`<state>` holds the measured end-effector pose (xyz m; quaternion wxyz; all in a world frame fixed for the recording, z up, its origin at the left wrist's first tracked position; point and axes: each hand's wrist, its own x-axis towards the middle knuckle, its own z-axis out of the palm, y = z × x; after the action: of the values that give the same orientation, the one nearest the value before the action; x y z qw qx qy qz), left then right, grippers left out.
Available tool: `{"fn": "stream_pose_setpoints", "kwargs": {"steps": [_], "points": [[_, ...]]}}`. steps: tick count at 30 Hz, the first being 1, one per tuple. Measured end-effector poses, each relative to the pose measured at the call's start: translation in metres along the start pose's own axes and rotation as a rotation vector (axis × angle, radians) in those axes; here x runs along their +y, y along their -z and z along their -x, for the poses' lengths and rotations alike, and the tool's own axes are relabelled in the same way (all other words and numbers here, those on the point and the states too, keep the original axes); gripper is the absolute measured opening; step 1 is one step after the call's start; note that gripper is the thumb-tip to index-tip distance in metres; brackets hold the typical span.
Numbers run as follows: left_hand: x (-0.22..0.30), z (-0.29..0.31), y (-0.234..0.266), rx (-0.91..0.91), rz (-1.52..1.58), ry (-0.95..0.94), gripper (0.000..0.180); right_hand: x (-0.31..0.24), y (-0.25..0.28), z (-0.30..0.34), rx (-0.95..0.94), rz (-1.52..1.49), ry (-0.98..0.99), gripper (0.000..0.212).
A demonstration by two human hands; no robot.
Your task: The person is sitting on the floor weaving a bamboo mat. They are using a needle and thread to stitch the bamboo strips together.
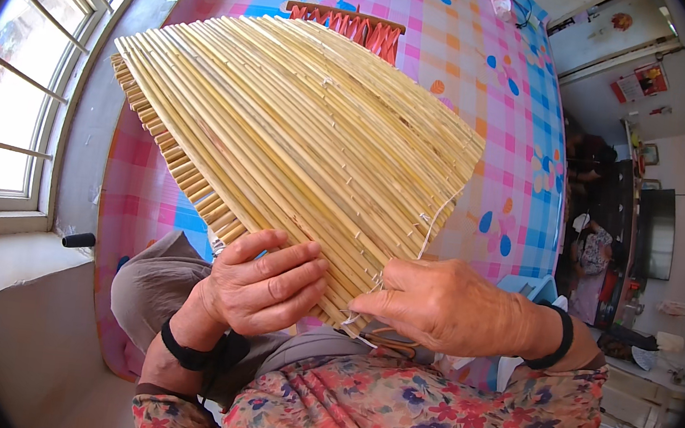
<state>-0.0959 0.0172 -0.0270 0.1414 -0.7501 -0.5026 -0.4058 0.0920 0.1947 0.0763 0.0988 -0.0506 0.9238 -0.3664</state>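
Note:
A mat of straight yellow reed stalks [302,125], bound with white string, is held up in front of me and fills the middle of the view. It is folded, and a second layer of reed ends shows along its left side. My left hand [267,281] is wrapped round the mat's near edge, its thumb hidden behind the fingers. At the near right corner my right hand [446,306] is closed, thumb and forefinger pinched on the white string [354,319] at the reed ends. The string also runs up the mat's right edge.
Beneath is a bed with a checked pink and blue sheet [507,106]. Past the mat lies a brown rod with red strips [346,17]. A barred window [19,84] is at left, a light blue basket [528,288] by my right wrist. A dark cabinet [653,232] stands far right.

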Motion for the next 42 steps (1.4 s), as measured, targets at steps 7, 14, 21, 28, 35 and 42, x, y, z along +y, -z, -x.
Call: {"fn": "stream_pose_setpoints", "kwargs": {"steps": [7,14,21,28,35,42], "points": [[0.001,0.0,0.0,-0.01,0.004,-0.001,0.013,-0.004,0.002,0.0,-0.041,0.027,-0.034,0.035],[0.0,0.001,-0.001,0.004,0.012,-0.015,0.011,-0.006,0.003,-0.004,-0.045,0.091,0.005,0.037],[-0.001,0.002,-0.001,0.004,0.013,-0.018,0.011,-0.008,0.006,-0.006,-0.04,0.108,-0.003,0.039],[-0.001,0.002,-0.002,0.003,0.021,-0.026,0.011,-0.01,0.007,-0.005,-0.055,0.116,-0.023,0.038],[-0.001,0.002,-0.002,0.004,0.02,-0.024,0.011,-0.009,0.008,-0.005,-0.069,0.102,-0.033,0.037],[-0.001,0.0,-0.002,0.009,0.033,-0.029,0.011,-0.009,0.012,-0.005,-0.099,0.103,-0.036,0.037]]}}
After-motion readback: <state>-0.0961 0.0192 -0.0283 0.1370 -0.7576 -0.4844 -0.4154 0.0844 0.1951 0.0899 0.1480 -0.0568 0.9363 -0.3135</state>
